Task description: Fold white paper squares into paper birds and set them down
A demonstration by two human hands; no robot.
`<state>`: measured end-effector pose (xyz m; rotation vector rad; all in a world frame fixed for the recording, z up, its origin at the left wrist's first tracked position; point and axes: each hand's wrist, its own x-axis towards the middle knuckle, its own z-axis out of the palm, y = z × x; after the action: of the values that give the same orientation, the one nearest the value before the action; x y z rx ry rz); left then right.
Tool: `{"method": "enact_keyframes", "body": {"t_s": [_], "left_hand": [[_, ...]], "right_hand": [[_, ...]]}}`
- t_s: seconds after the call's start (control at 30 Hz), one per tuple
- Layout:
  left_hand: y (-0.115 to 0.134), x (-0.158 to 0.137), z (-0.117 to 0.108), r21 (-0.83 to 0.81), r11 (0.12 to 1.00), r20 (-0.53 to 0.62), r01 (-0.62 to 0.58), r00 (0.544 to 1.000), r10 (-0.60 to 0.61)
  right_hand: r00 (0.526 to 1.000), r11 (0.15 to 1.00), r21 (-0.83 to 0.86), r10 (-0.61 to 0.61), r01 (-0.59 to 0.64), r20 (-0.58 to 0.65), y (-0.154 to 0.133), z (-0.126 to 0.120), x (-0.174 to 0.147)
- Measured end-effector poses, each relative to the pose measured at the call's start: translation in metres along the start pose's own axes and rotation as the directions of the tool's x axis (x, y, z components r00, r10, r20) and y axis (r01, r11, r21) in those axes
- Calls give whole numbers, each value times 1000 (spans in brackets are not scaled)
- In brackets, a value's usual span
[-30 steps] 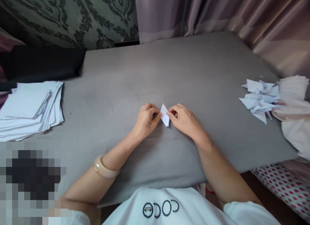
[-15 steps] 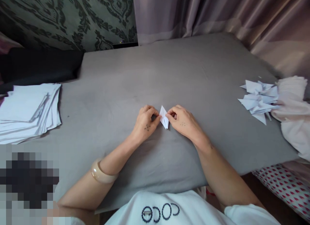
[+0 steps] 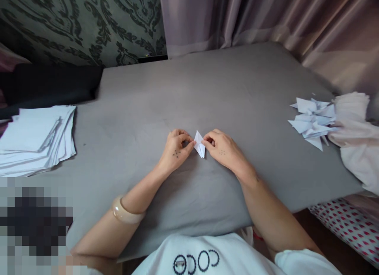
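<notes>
A small piece of folded white paper (image 3: 199,145), shaped like a narrow diamond with a split lower tip, is held low over the grey cloth surface. My left hand (image 3: 178,149) pinches its left edge between thumb and forefinger. On the opposite edge, my right hand (image 3: 224,150) pinches it the same way. The paper's upper point faces away from me. Curled fingers hide parts of both edges.
Several folded white paper cranes (image 3: 314,121) lie in a heap at the right, against pale bunched fabric (image 3: 357,137). A stack of white paper sheets (image 3: 35,135) is on the left, with black material (image 3: 53,83) behind it. Curtains (image 3: 201,22) hang at the back.
Both hands keep their pinch on the folded paper, whose lower flaps look slightly shifted. The whole view has moved a little; otherwise little differs.
</notes>
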<state>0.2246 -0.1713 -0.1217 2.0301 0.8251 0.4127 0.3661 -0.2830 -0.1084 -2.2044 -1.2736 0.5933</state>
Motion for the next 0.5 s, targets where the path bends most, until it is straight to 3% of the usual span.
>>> {"method": "enact_keyframes", "body": {"t_s": [0.13, 0.3, 0.5], "left_hand": [[-4, -2, 3, 81, 992, 9, -100, 995, 99], [-4, -3, 5, 134, 983, -5, -125, 992, 127], [-4, -3, 6, 157, 977, -14, -142, 989, 146]], "right_hand": [[997, 995, 102, -25, 18, 70, 8, -9, 0], [994, 959, 280, 15, -45, 109, 15, -17, 0], [999, 981, 195, 8, -17, 46, 3, -10, -2]]}}
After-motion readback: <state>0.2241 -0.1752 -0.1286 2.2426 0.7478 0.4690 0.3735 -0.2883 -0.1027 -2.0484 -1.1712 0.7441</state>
